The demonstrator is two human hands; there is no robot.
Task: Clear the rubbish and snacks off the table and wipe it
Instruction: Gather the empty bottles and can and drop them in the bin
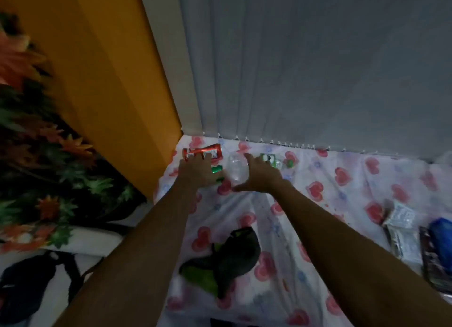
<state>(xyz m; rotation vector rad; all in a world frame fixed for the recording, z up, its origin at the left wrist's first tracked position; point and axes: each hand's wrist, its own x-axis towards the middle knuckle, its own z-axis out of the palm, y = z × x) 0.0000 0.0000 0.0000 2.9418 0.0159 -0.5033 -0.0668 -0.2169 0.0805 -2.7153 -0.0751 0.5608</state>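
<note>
Red can (208, 150) lies sideways — left hand (195, 170) reaches it unclenched, right hand (261, 177) splayed

You have two cans, one red can (204, 152) and one green can (217, 169), two plastic bottles, a clear bottle (236, 167) and a green-capped bottle (274, 160), and one dark bag (234, 255).

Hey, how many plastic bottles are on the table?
2. A clear bottle lies between the left hand and right hand; a green-labelled bottle lies partly under the right hand. Others may be hidden.
</note>
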